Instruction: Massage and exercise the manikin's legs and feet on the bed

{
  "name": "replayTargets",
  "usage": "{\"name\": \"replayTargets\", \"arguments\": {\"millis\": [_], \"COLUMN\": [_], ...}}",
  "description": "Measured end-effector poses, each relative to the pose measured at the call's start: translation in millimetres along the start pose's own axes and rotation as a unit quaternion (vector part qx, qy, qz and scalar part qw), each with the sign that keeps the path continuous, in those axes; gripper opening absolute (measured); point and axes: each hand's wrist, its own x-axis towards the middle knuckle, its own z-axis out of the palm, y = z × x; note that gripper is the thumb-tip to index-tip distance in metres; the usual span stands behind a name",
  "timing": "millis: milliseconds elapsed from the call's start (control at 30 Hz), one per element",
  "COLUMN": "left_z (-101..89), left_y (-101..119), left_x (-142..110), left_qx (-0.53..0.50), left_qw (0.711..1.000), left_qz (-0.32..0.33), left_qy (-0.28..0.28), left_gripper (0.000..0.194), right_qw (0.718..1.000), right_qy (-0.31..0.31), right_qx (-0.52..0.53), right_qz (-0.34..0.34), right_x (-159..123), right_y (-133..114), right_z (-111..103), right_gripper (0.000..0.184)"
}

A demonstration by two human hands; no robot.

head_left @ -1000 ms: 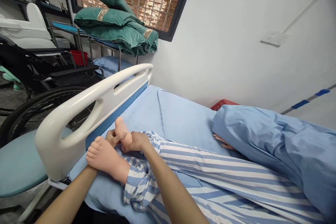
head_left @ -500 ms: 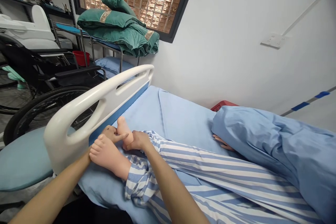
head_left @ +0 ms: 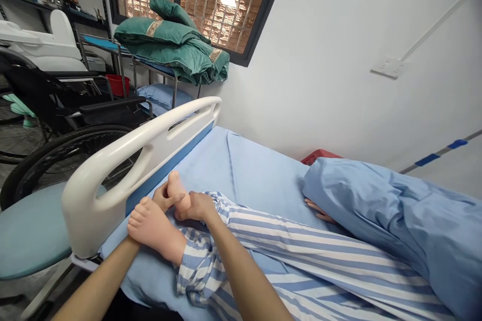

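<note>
Two smooth manikin-like feet stick out of blue-and-white striped trousers (head_left: 301,233) on the bed. My right hand (head_left: 199,206) is wrapped round the heel and ankle of the far foot (head_left: 176,186). From the other side, my left hand (head_left: 162,198) grips the same foot, its thumb lying across the sole or side and its fingers partly hidden. The near foot (head_left: 156,228) rests over my left forearm, toes pointing up and left, and partly hides the wrist.
A white footboard (head_left: 81,210) borders the light blue sheet (head_left: 259,160) at left. Beyond it stand a wheelchair (head_left: 48,95) and a rack with green folded bedding (head_left: 176,45). A blue cover (head_left: 391,210) lies over the figure at right, with fingers (head_left: 320,210) showing beneath. A white wall runs behind.
My left hand has shifted in closer round the far foot, its thumb now bent against it. My right hand keeps its hold at the heel. The view has moved slightly.
</note>
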Motion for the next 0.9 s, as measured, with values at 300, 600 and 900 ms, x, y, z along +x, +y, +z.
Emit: {"name": "replayTargets", "arguments": {"millis": [300,600,900], "left_z": [3.3,-3.6,-0.9], "left_y": [2.1,0.2,-6.1], "left_x": [0.3,0.4,-0.1], "left_qx": [-0.022,0.022,0.049], "left_qw": [0.999,0.999,0.998], "left_qz": [-0.02,0.013,0.047], "left_qy": [-0.021,-0.037,0.001], "left_gripper": [0.043,0.044,0.036], "right_qw": [0.999,1.0,0.999], "right_qy": [0.022,0.0,0.032], "right_qx": [-0.031,-0.005,-0.019], "right_qz": [0.0,0.008,0.004], "right_x": [10.4,6.6,0.0], "right_y": [5.8,1.3,-1.8], "right_z": [16.2,8.8,4.7], "right_gripper": [0.068,0.062,0.078]}}
